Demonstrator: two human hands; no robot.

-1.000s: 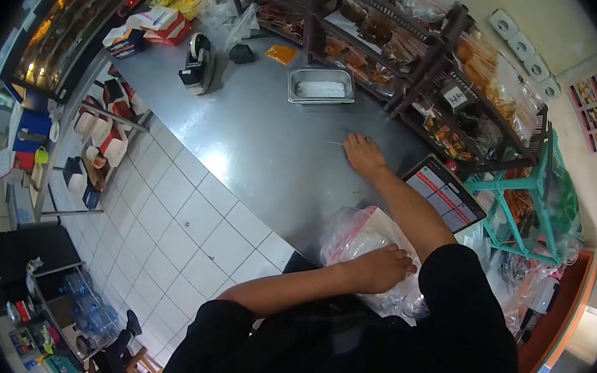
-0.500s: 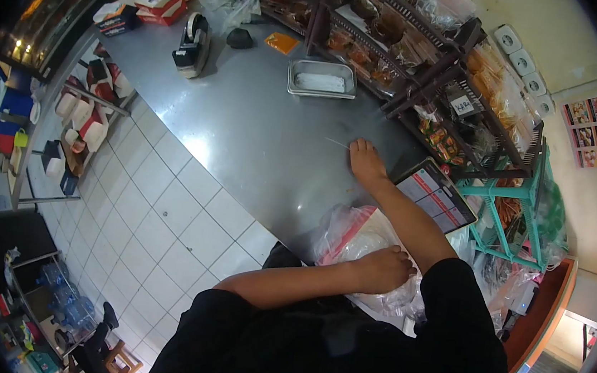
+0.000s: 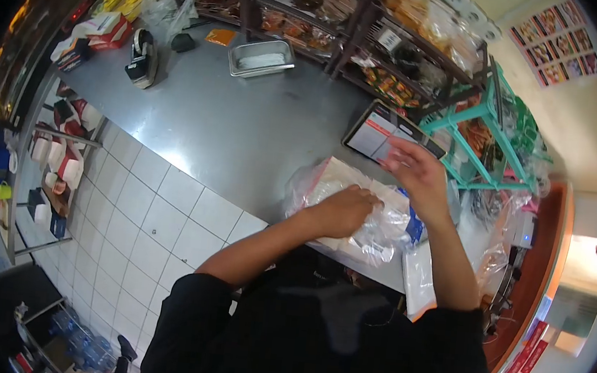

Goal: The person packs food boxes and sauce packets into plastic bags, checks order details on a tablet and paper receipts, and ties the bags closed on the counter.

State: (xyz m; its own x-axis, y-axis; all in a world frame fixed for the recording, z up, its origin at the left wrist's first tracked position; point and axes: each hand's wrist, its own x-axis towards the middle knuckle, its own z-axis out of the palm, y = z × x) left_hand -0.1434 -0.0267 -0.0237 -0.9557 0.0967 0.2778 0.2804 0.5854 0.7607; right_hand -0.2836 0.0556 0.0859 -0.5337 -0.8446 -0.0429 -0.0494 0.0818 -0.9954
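Metal counter (image 3: 197, 119): looks smooth; probably offers little hold on plastic.
Clear plastic bag (image 3: 380, 239): lies bunched at near counter edge; could slip toward the floor if dragged or pressed unevenly.
Tablet (image 3: 372, 134): sits just beyond bag; could get knocked by a loose sweep across it.
Left hand (image 3: 346, 211): rests on bag, fingers curled; cannot tell if pinching; might tear plastic if pulling hard.
Right hand (image 3: 420, 173): raised before tablet, fingers bent, apart; contact unclear.

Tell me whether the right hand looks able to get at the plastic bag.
Probably yes: the right hand is raised nearby; the left hand covers part of the plastic bag, but the bag's right side looks free.
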